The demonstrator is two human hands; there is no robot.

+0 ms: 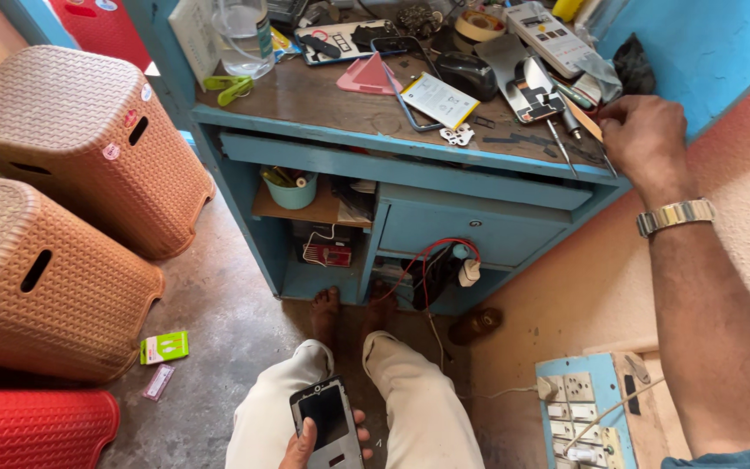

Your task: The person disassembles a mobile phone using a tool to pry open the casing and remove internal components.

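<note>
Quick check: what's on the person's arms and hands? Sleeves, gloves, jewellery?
Both hands are bare, no gloves. The right hand has a silver metal link watch band at the wrist; forearm uncovered, with a blue-teal sleeve edge near the elbow. The left hand shows no rings; its wrist is out of view.

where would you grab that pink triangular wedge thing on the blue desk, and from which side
Probably best pinched across its two slanted edges near the wider base, coming down from above. The pink wedge lies flat on the desk top, its point toward the back, so only the edges offer a hold. The near, seated side looks most open; a phone frame sits close on its right.
</note>
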